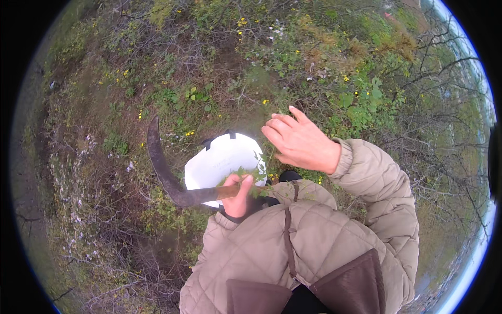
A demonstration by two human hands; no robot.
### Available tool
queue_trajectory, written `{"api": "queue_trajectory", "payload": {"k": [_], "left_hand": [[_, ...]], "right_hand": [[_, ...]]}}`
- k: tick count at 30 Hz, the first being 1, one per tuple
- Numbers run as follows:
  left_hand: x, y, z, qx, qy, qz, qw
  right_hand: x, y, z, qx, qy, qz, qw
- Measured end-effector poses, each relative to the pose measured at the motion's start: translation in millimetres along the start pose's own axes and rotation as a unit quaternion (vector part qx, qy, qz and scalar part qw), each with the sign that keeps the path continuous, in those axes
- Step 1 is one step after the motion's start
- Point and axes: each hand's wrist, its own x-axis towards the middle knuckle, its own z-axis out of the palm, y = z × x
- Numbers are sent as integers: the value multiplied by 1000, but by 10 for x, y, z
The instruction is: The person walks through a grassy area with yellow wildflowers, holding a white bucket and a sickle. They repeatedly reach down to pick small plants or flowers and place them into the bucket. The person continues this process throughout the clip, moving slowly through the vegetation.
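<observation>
My left hand [236, 198] is closed around the short wooden handle of a sickle [161, 165]. Its dark, worn curved blade points up and to the left. By the left thumb is a green leafy stem [262, 167], which seems to be held along with the handle. To the upper right, my right hand [299, 142] has bent fingers and shows its back. Thin plant stalks run beside and behind its fingers, and whether it grips one is hidden. Below and behind the left hand is a white bag-like item [219, 161] with black tabs and faint writing.
Dense scrub [219, 78] with yellow and pale flowers surrounds me. Bare thorny-looking branches [439, 78] reach in from the right, and dry twigs [129, 235] tangle at the lower left. A dark shoe [289, 176] shows beyond my quilted beige jacket [251, 247].
</observation>
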Motion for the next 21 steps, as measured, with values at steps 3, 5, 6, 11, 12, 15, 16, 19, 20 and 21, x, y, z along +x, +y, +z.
{"api": "queue_trajectory", "payload": {"k": [3,5,6,11,12,15,16,19,20,21], "left_hand": [[33,-23,23,25,-17,19,999],[50,-27,21,26,-32,10,999],[58,-22,17,64,-42,30,997],[83,-32,66,73,-51,14,996],[86,-36,75,77,-52,9,996],[111,-35,77,95,-81,11,992],[122,-36,74,98,-85,14,991],[159,-43,58,83,-65,39,994],[170,-50,60,56,-77,39,995],[180,-55,66,38,-86,39,995]], "right_hand": [[-50,-25,296,-29,-15,71,997],[-154,30,428,0,-14,72,997],[-207,83,473,-13,52,60,997],[-512,533,651,5,62,-91,994],[-582,623,675,13,49,-112,992],[-758,967,677,64,52,-133,988],[-852,1119,631,52,41,-50,997],[-927,1294,646,137,141,243,950],[-880,1172,747,328,194,341,859],[-746,1003,910,467,221,341,786]]}}
